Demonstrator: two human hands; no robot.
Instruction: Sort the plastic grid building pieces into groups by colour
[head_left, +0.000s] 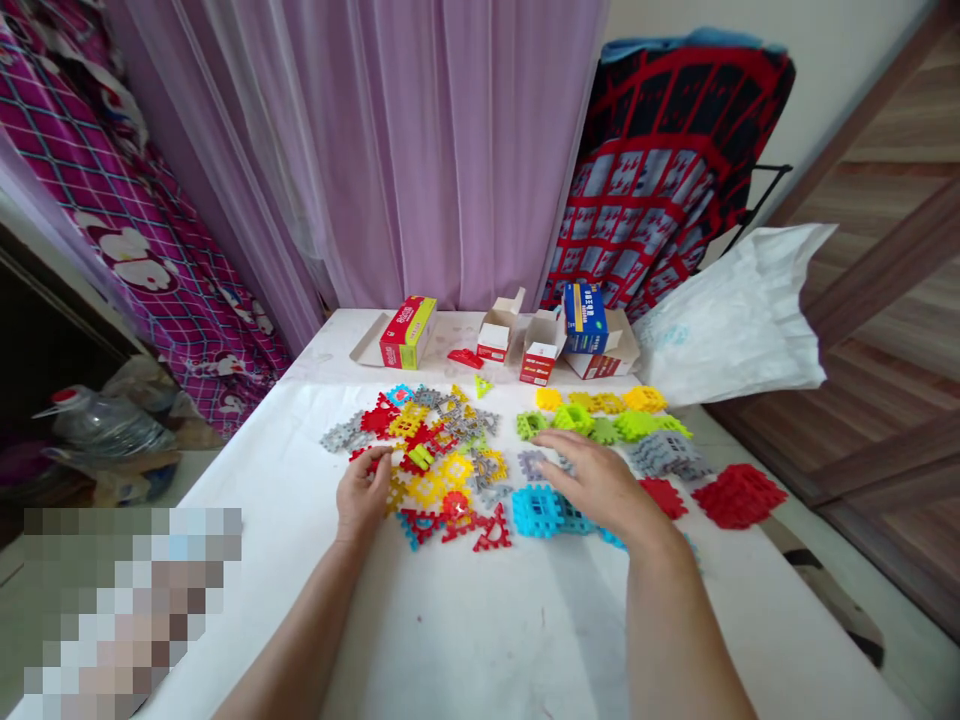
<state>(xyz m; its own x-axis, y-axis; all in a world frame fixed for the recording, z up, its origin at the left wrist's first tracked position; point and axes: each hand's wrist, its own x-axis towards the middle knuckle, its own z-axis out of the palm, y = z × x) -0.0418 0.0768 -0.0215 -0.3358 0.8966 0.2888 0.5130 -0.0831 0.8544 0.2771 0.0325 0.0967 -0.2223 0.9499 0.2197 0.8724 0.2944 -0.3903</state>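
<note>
My left hand (364, 492) is at the left edge of a mixed heap of interlocking plastic building pieces, its fingers curled together; whatever they may hold is hidden. In that heap lie yellow pieces (433, 485), red pieces (491, 530) and grey pieces (345, 432). My right hand (592, 475) reaches over the sorted pieces, thumb and fingers apart. Close to its thumb is a light grey piece (531, 463) lying on the table. Blue pieces (537, 512) sit just below that hand, and lime green pieces (574, 418) just beyond it. The palm hides some pieces.
Grey (667, 455), red (739, 495) and yellow stacks (643, 399) stand on the right of the white table (457, 640). Along the back are a red-and-green box (409, 333), small open boxes (541, 350) and a blue box (586, 318). A white bag (742, 310) leans at the right edge.
</note>
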